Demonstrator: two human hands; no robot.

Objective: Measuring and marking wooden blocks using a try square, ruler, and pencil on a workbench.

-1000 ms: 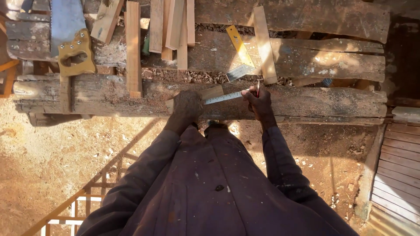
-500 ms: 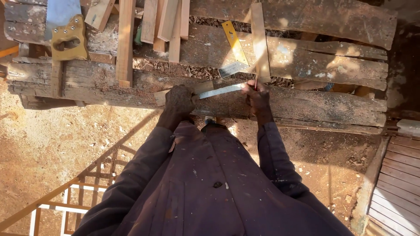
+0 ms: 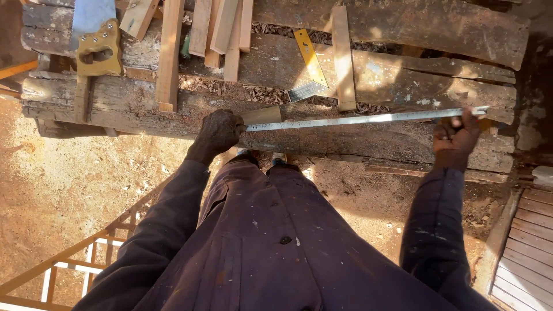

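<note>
Stretching the tape measure (image 3: 357,120) along the bench's (image 3: 403,144) near plank, the left hand (image 3: 218,131) clamps its case beside a wood block (image 3: 262,115); the right hand (image 3: 456,137) pinches the far-right tip. Keeping it taut and flat would serve best.

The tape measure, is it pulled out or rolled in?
Pulled out: the tape measure stretches along the bench from the left hand to the right hand.
</note>
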